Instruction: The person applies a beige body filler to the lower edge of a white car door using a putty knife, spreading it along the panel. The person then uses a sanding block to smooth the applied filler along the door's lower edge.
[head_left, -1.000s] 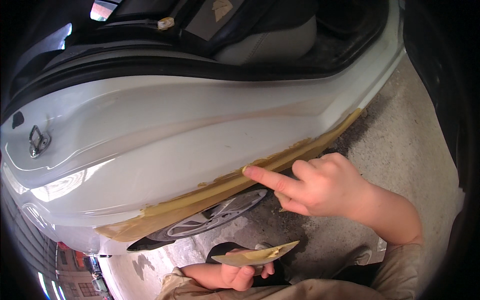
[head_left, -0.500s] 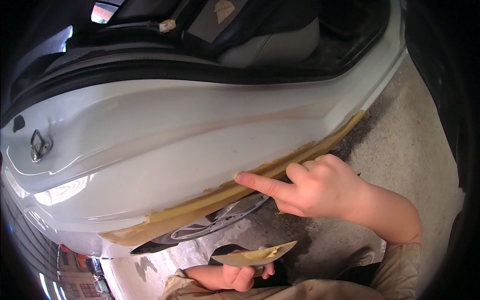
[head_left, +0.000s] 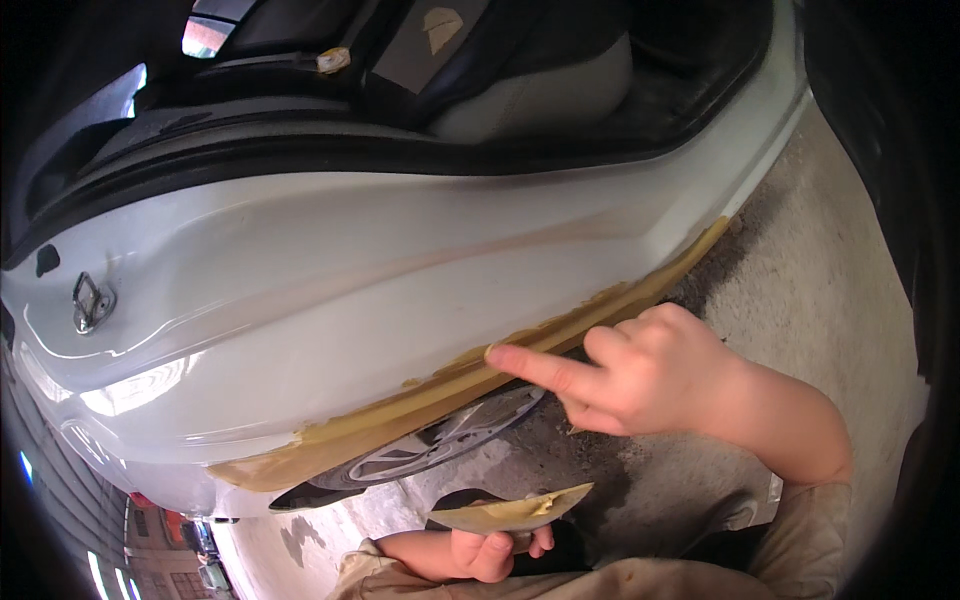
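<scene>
My right hand (head_left: 650, 375) reaches across with its index finger stretched out and its other fingers curled; it holds nothing. That fingertip touches the upper edge of a strip of yellow-brown body filler (head_left: 400, 418) along the curved edge of a white car body panel (head_left: 330, 290). Lower down, my left hand (head_left: 488, 552) grips a thin, flat putty plate (head_left: 500, 515) from beneath. A dab of yellow filler (head_left: 545, 503) lies on the plate, toward its right end.
A metal door striker (head_left: 93, 303) juts from the panel at the left. Beyond the black door seal (head_left: 330, 160) is a car seat (head_left: 540, 95). A wheel (head_left: 430, 440) shows below the filler strip, over a stained concrete floor (head_left: 830, 250).
My right fingertip has slid a little to the right along the filler's upper edge. The left hand and plate have hardly moved; the view has shifted slightly.
</scene>
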